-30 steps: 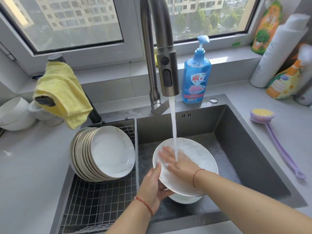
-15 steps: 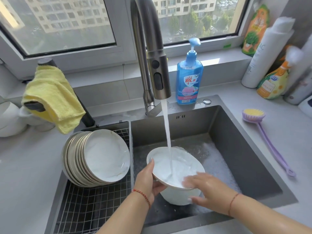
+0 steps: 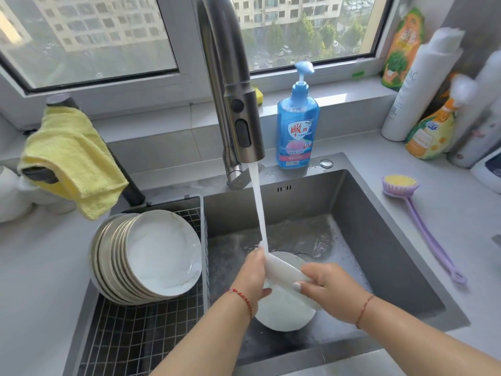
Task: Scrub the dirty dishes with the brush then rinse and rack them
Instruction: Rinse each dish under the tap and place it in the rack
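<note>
A white plate (image 3: 284,272) is tilted nearly on edge under the running water (image 3: 259,213) in the sink (image 3: 379,240). My left hand (image 3: 253,275) grips its left rim and my right hand (image 3: 330,286) holds its right rim, thumb on top. Beneath them another white dish (image 3: 284,313) lies on the sink floor. Several washed plates (image 3: 151,253) lean stacked in the wire rack (image 3: 141,335) at the left. The purple brush (image 3: 414,213) with yellow bristles lies on the counter to the right of the sink.
The tap (image 3: 235,104) arches over the sink's middle. A blue soap bottle (image 3: 296,126) stands behind the sink. A yellow cloth (image 3: 73,158) hangs at the left near white crockery (image 3: 13,194). Bottles (image 3: 433,104) crowd the back right corner.
The plate has been turned from facing up to nearly on edge. My right hand left its face and took its right rim. The view has shifted slightly.
</note>
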